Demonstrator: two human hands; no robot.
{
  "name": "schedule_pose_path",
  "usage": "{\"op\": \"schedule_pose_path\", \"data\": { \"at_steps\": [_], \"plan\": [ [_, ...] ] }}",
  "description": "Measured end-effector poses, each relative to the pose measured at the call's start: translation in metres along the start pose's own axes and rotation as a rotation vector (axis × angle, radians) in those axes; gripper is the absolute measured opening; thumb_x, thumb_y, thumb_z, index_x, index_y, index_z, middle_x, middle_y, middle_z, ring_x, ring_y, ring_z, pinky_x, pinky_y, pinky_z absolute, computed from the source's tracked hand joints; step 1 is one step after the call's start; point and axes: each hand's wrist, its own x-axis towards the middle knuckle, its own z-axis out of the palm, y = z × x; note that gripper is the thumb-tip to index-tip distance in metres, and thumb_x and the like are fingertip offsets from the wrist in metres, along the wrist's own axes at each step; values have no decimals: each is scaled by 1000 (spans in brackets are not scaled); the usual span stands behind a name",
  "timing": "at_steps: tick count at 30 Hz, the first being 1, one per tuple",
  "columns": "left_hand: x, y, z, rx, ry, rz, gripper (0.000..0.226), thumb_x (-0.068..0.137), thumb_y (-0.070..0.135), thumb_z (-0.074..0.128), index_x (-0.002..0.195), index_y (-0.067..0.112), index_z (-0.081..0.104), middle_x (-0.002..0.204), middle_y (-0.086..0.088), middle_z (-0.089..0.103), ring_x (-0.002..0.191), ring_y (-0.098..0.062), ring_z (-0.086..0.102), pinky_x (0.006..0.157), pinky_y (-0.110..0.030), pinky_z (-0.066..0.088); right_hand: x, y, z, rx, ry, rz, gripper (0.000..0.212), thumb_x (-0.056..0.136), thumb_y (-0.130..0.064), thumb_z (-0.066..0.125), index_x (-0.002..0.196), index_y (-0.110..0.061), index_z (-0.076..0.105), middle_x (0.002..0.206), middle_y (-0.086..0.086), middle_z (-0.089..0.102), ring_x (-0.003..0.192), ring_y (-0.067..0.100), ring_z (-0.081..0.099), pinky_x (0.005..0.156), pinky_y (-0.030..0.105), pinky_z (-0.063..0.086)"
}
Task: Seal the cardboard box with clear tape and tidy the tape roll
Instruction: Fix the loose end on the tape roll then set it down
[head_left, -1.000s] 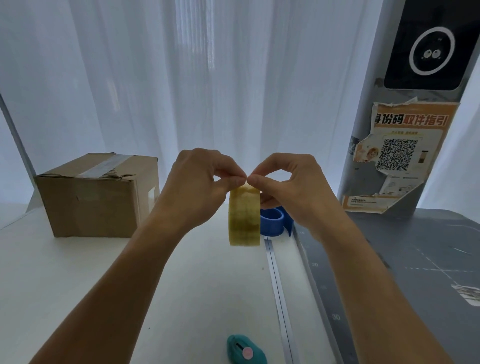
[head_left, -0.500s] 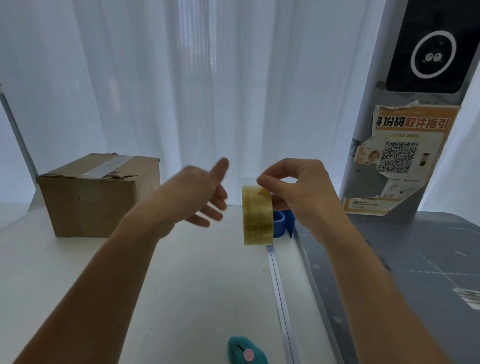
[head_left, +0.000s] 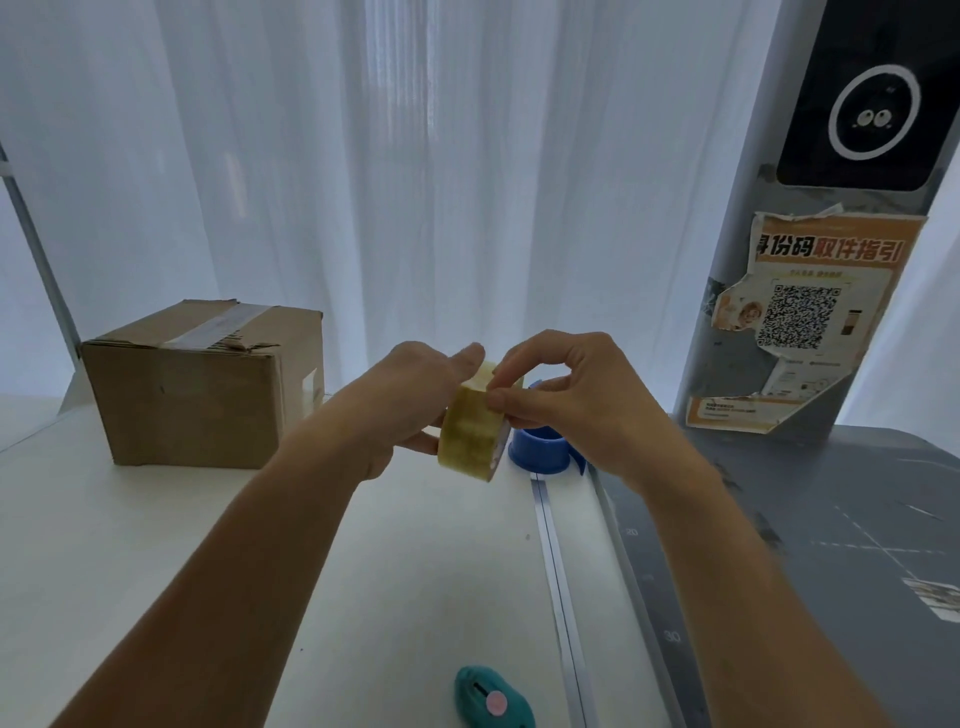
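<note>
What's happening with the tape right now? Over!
Left hand grips tape roll. Right hand pinches its top edge. Box sits apart, left. Nothing between hands and box.

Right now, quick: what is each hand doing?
Left hand: holding the tape roll, thumb on top and fingers beneath.
Right hand: pinching the tape roll near its top, thumb and forefinger on the outer band.

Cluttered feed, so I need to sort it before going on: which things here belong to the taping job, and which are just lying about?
In the job: cardboard box; clear tape roll, held by the left hand, pinched by the right hand.

Lying about: blue plastic ring, teal cutter, QR-code poster, grey cutting mat.
</note>
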Motion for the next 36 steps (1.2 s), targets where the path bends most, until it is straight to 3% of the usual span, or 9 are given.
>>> {"op": "schedule_pose_path", "data": {
  "at_steps": [6, 10, 16, 18, 22, 26, 28, 32, 36],
  "plan": [
    [1, -4, 3, 109, 22, 72, 30, 100, 35, 51, 112, 10, 63, 111, -10, 66, 105, -28, 63, 95, -47, 55, 0, 2, 2, -40, -58, -17, 12, 78, -23, 80, 87, -17, 76, 100, -4, 68, 88, 18, 70, 82, 36, 60],
    [1, -5, 0, 107, 50, 117, 28, 101, 33, 48, 110, 12, 65, 107, -10, 67, 106, -28, 63, 97, -50, 53, -4, -3, -8, 36, -100, 16, 20, 81, -21, 77, 99, -22, 70, 101, -9, 69, 81, 17, 73, 70, 24, 61],
    [1, -1, -1, -133, 110, 83, 29, 106, 23, 38, 111, 9, 64, 84, -7, 67, 87, -21, 69, 81, -40, 56, -2, 4, -12, -100, -24, 98, 32, 85, -21, 73, 112, -32, 57, 115, -13, 60, 101, 9, 57, 71, 11, 43],
    [1, -1, -4, -233, 110, 62, 33, 106, 18, 37, 109, 3, 66, 80, -8, 64, 80, -19, 67, 87, -50, 57, -1, 5, -10, -47, -82, 181, 37, 88, -18, 69, 119, -31, 53, 123, -9, 57, 110, 12, 55, 76, 15, 45],
    [2, -2, -9, -405, 82, 4, 37, 105, 16, 39, 102, -4, 70, 79, -10, 59, 78, -20, 61, 89, -57, 56, -2, 3, -8, 155, -152, 304, 36, 95, -14, 59, 124, -33, 49, 123, 4, 64, 109, 27, 64, 93, 40, 55],
    [6, -5, -12, -502, 38, -15, 40, 106, 24, 38, 108, -1, 69, 82, -10, 60, 81, -22, 62, 94, -59, 52, -3, 1, -10, 254, -121, 324, 34, 96, -13, 56, 126, -29, 51, 114, 7, 70, 94, 26, 72, 88, 40, 59],
    [6, -5, -15, -522, 33, -17, 39, 106, 31, 38, 102, 5, 67, 89, -12, 64, 86, -25, 66, 91, -55, 55, -3, 3, -11, 285, -106, 361, 36, 96, -12, 56, 129, -26, 52, 112, 9, 71, 92, 29, 73, 88, 44, 58],
    [8, -5, -22, -404, 55, -10, 34, 100, 42, 49, 100, 13, 66, 108, -11, 69, 103, -27, 67, 89, -47, 57, -1, 8, -9, 337, -95, 450, 33, 97, -12, 56, 128, -23, 53, 109, 17, 70, 89, 32, 74, 89, 45, 58],
    [11, -9, -26, -182, 108, 70, 21, 92, 27, 66, 109, 16, 68, 113, -5, 63, 107, -20, 61, 87, -37, 58, 2, 18, -4, 336, -40, 527, 25, 97, -16, 57, 122, -18, 55, 106, 17, 70, 90, 30, 74, 87, 44, 59]
  ]
}}
